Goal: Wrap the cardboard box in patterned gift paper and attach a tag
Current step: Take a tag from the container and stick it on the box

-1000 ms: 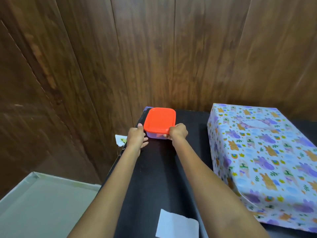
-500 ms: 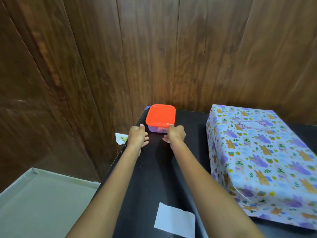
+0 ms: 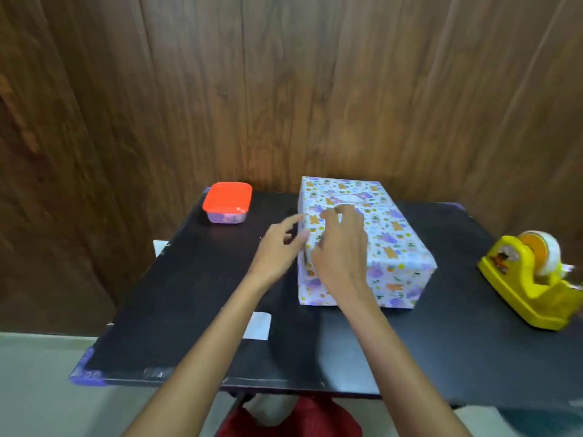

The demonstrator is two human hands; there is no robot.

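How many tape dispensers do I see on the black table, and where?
1. The yellow tape dispenser stands near the right end of the black table, right of the wrapped box. The frame cuts that end, so another may be hidden.

The left hand [image 3: 277, 250] and right hand [image 3: 342, 247] are bare, and the fingers [image 3: 291, 219] are slim and blurred at the tips. Behind the fingers, past both wrists, the left forearm [image 3: 202, 351] and right forearm [image 3: 407, 357] are uncovered down to the frame's edge. Farthest behind the fingers, between the forearms, is red cloth [image 3: 318, 421], seemingly clothing.
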